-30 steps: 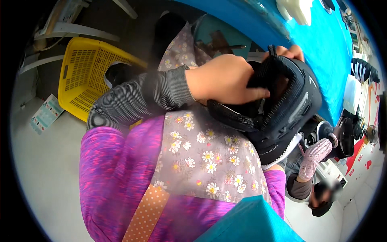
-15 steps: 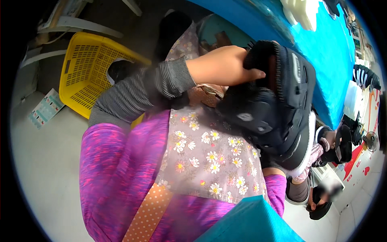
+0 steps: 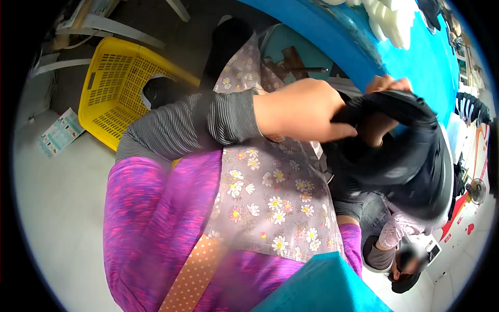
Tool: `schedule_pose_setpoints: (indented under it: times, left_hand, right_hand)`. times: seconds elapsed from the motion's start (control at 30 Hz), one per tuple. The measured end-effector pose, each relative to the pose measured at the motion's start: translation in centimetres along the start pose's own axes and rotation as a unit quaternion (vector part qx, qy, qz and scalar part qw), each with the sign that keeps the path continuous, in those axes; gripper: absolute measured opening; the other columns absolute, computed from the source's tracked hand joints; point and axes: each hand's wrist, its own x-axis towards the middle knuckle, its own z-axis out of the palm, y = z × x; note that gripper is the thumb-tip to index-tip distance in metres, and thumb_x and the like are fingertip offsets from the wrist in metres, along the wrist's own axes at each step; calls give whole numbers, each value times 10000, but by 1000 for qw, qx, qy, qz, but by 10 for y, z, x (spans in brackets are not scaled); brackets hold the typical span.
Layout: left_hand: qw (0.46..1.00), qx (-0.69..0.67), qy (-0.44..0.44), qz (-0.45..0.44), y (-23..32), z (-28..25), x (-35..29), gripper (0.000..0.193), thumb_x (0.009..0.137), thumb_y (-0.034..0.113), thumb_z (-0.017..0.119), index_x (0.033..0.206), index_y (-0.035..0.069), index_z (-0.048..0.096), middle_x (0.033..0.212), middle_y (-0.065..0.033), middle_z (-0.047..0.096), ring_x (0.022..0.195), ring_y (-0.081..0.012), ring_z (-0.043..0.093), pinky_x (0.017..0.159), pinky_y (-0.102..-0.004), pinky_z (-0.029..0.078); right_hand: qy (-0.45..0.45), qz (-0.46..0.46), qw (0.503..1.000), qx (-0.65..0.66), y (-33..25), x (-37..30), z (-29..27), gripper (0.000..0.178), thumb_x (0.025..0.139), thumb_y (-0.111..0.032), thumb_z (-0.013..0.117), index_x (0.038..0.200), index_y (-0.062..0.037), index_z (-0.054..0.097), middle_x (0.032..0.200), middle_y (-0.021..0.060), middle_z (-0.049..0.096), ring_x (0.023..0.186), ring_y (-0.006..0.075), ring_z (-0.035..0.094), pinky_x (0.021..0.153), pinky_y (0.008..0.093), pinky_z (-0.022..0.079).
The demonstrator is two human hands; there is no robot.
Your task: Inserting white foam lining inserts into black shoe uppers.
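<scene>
A black shoe (image 3: 410,177) with a pale sole edge is held up over my lap, its opening facing up, smeared by motion. My left hand (image 3: 306,110) closes on the black edge at the near left of the opening, thumb on top. Over the far rim curl the fingers of my right hand (image 3: 387,84). Skin also shows through the shoe's opening, and the rest of that hand is hidden by the shoe. Beneath lies a grey flowered apron (image 3: 270,192) over my purple clothes.
A yellow basket (image 3: 106,122) with a dark shoe (image 3: 155,92) stands at the left. The blue-covered table (image 3: 332,31) runs along the far right, with white shoe-like forms (image 3: 392,23) on it. Beyond the table corner sits another person (image 3: 400,234). A dark tool (image 3: 309,69) lies on a teal surface.
The shoe has turned and shifted right, so its opening now faces up. My left hand has moved slightly right and nearer. Right-hand fingers, hidden before, now show at the far rim.
</scene>
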Motion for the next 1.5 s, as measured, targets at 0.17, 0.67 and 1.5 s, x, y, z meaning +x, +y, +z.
schedule_pose_setpoints:
  times: [0.17, 0.67, 1.5]
  left_hand:
    - [979, 118, -100, 135, 1, 4, 5, 566, 909, 427, 607, 548, -8, 620, 541, -156, 599, 548, -324, 628, 586, -388, 518]
    - [992, 39, -91, 73, -5, 9, -9, 578, 850, 489, 669, 607, -35, 636, 554, -188, 581, 562, -382, 606, 564, -433, 495]
    - [979, 87, -156, 97, -5, -16, -1, 526, 899, 471, 630, 697, -14, 631, 585, -187, 571, 553, -367, 588, 555, -422, 476]
  right_hand:
    - [-49, 154, 925, 344, 75, 4, 32, 301, 950, -344, 625, 987, -68, 511, 690, 72, 544, 605, 189, 502, 514, 299, 407]
    - [-82, 74, 963, 246, 63, 9, 37, 289, 905, -278, 701, 959, -74, 504, 709, 60, 534, 626, 173, 492, 532, 284, 390]
    - [47, 15, 964, 261, 79, -43, 33, 305, 901, -277, 694, 962, -18, 546, 764, 117, 584, 665, 191, 514, 582, 336, 417]
